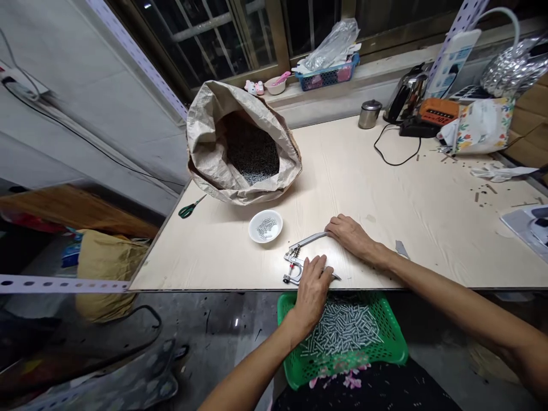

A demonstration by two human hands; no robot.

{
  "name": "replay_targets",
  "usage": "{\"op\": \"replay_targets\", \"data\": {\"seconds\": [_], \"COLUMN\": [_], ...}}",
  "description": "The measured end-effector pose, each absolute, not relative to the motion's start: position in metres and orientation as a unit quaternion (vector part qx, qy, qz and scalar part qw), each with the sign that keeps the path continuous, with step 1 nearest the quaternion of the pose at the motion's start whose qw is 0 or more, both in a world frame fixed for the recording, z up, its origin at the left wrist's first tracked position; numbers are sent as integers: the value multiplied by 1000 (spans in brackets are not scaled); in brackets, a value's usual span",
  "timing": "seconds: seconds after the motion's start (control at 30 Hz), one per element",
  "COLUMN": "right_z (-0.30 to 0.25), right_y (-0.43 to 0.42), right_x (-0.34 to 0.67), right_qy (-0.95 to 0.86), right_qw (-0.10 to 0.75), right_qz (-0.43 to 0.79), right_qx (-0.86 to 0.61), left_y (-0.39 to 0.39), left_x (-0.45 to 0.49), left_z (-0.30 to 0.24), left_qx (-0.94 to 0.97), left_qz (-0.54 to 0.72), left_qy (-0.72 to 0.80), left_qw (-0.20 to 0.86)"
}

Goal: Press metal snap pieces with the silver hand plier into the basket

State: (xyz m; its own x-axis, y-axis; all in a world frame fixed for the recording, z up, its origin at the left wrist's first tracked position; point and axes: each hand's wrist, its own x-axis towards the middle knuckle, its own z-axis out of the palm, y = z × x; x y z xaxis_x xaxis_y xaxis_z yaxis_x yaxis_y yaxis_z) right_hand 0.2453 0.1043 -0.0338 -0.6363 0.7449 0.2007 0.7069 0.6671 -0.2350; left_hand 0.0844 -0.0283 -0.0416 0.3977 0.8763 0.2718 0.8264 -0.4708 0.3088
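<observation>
A pair of silver hand-press pliers with a spring and a small red part lies on the table near its front edge, the two handles spread apart. My left hand lies over the lower handle, fingers curled on it. At the end of the upper handle is my right hand, its fingertips closed on the tip. Just beyond the pliers' head sits a white bowl with small metal pieces in it. Below the table edge, a green basket full of small silver metal pieces rests at my lap.
A large paper-lined sack of dark metal pieces stands open at the back left. Green-handled scissors lie at the left edge. Toward the back right are a metal canister, a kettle, an orange box and a flowered packet.
</observation>
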Motion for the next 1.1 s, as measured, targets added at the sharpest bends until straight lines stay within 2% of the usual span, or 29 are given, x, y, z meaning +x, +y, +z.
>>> {"op": "replay_targets", "data": {"seconds": [0.13, 0.23, 0.33, 0.43, 0.5, 0.6, 0.67, 0.73, 0.87, 1.03, 1.1], "right_z": [-38, -40, -42, -42, -41, -38, -38, -40, -45, -50, -52], "right_y": [105, 103, 102, 105, 108, 110, 110, 109, 107, 106, 106], "right_x": [244, 245, 243, 240, 238, 235, 234, 234, 233, 232, 232], "right_qy": [-905, -903, -903, -903, -905, -906, -904, -902, -896, -892, -890], "right_qw": [144, 139, 126, 125, 126, 127, 131, 139, 158, 183, 188], "right_qz": [35, 14, 4, 2, 1, -4, -3, 4, 10, 12, 14], "right_qx": [-399, -406, -411, -410, -407, -404, -406, -408, -415, -413, -415], "left_y": [-26, -21, -9, 8, 20, 25, 15, -4, -32, 24, 57], "left_x": [69, 45, 22, 11, 9, 9, 12, 16, 22, -8, -25], "left_z": [-19, 1, 10, 11, 13, 28, 42, 54, 68, 68, 61], "left_qx": [779, 689, 633, 599, 606, 661, 696, 734, 810, 724, 709], "left_qz": [268, 210, 92, 14, -31, -66, -56, -45, -48, -18, -50], "left_qy": [566, 694, 763, 769, 753, 725, 710, 676, 577, 690, 703], "left_qw": [33, 5, 99, 221, 256, 179, 91, 45, 92, -3, 14]}}
